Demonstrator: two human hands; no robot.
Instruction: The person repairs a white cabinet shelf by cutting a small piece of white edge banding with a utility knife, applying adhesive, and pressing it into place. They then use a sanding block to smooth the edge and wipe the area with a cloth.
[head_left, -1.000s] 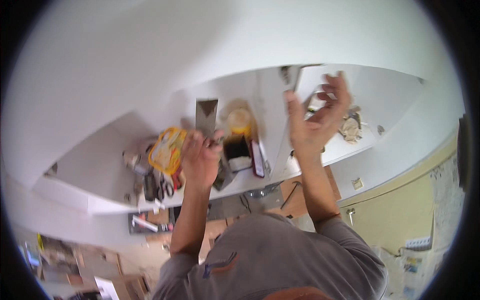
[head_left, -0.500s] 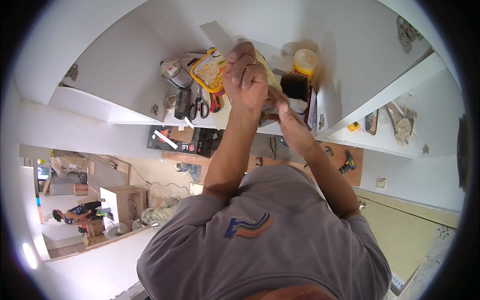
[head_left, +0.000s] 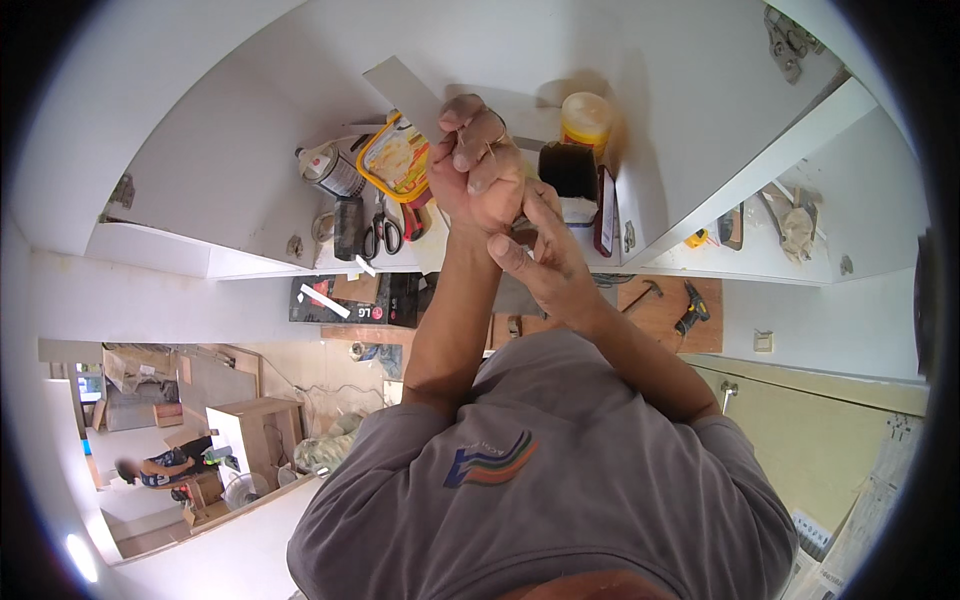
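Observation:
My left hand is raised over the cabinet shelf, fingers curled round a flat grey blade that points up and leftward; its handle is hidden. My right hand grips around my left wrist and the base of that hand, thumb on the wrist. Behind them are a yellow-rimmed plastic tub, dark-handled scissors, a can, a dark cylinder, a yellow jar, a dark open container and a phone-like red-edged object.
Side cabinet walls and a right compartment with tools flank me. Below lie a drill, a hammer and a black box. Another person is in the room at lower left.
My hands, apart a second ago, have come together. My right hand has moved left onto my left wrist. The view has shifted to show more of the shelf and room.

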